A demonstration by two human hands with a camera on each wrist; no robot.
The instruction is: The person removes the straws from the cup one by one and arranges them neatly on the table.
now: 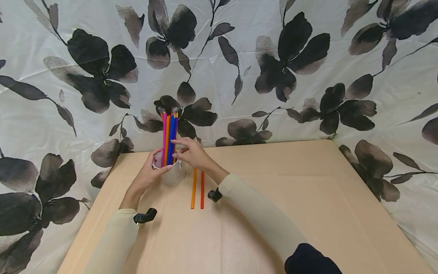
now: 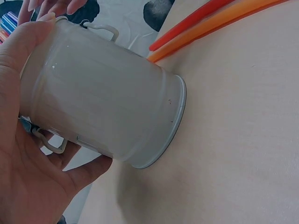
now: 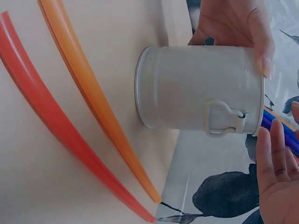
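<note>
Bucket (image 1: 173, 176), pale grey, is near the desk's (image 1: 291, 190) far edge, toward the far left corner. Right of it, a loose orange stick (image 1: 194, 190) and a red stick (image 1: 202, 190) lie side by side, pointing toward the near edge. The widest stretch of desk runs from these sticks to the right edge; the left edge is much closer to the bucket. A flower-print cloth (image 1: 236, 11) rises beyond the far edge. The left hand (image 1: 148, 167) grips the bucket's side, thumb at the rim. Blue sticks (image 1: 170, 156), with pink and orange ones, stand up out of the bucket; the fingers of the right hand (image 1: 195, 154) are against them, though whether they pinch one I cannot tell
</note>
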